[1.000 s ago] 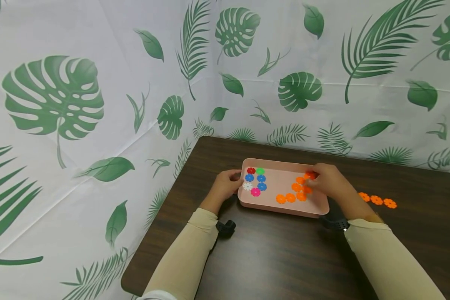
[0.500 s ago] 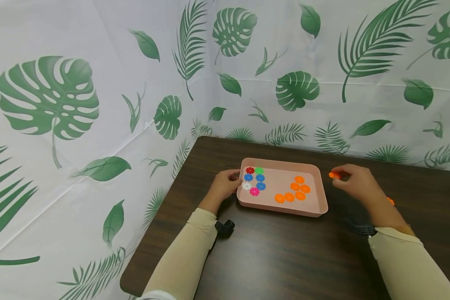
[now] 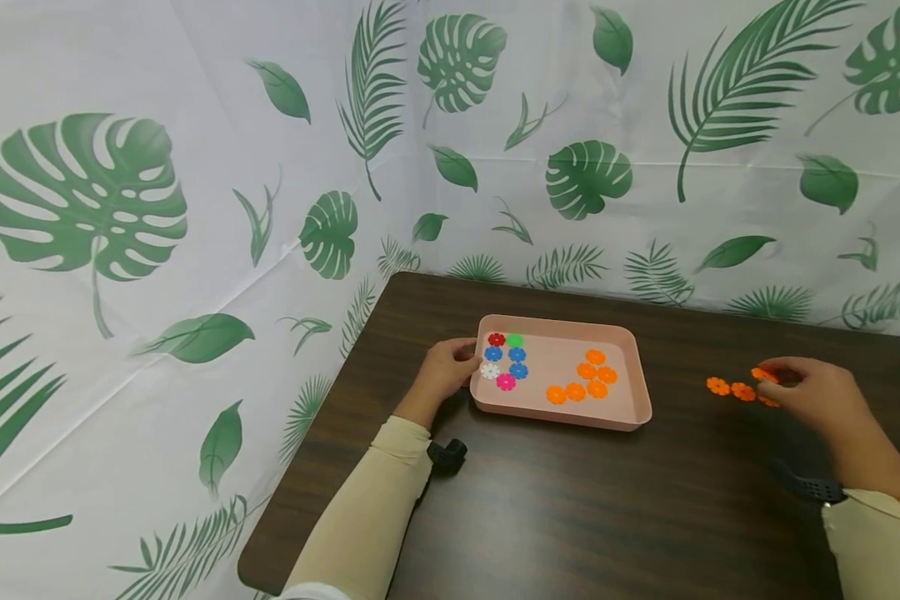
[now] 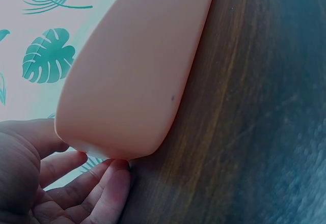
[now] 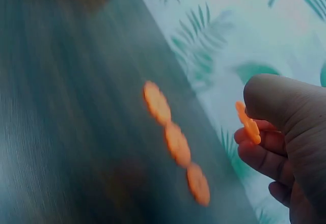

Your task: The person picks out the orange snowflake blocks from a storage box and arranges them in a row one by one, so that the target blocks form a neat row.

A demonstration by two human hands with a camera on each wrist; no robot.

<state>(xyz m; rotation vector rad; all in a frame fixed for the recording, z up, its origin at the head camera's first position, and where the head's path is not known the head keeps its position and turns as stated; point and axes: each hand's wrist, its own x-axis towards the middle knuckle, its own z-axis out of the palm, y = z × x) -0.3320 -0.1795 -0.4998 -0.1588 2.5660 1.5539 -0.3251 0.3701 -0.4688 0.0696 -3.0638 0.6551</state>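
Note:
My left hand (image 3: 442, 371) grips the left end of a pink tray (image 3: 558, 418), its thumb at the rim and its fingers against the outer wall in the left wrist view. To the right of the tray, my right hand (image 3: 825, 398) pinches an orange flower-shaped disc (image 5: 248, 123) between thumb and fingers. Just below that hand, three more orange discs (image 5: 177, 145) lie in a row on the table. Inside the tray, several orange discs (image 3: 587, 371) lie toward the right. At its left sit a red disc (image 3: 497, 340), a green (image 3: 515, 341), a white (image 3: 490, 371), a pink (image 3: 506, 382) and three blue discs (image 3: 517, 355).
The dark wooden table (image 3: 540, 508) extends in front of the tray and to its right. A white leaf-patterned cloth (image 3: 517, 117) hangs behind the table and along its left side. A black band (image 3: 447, 456) is on my left wrist.
My right hand has lifted an orange disc out of the tray and carried it right, over the row on the table. My left hand has stayed on the tray.

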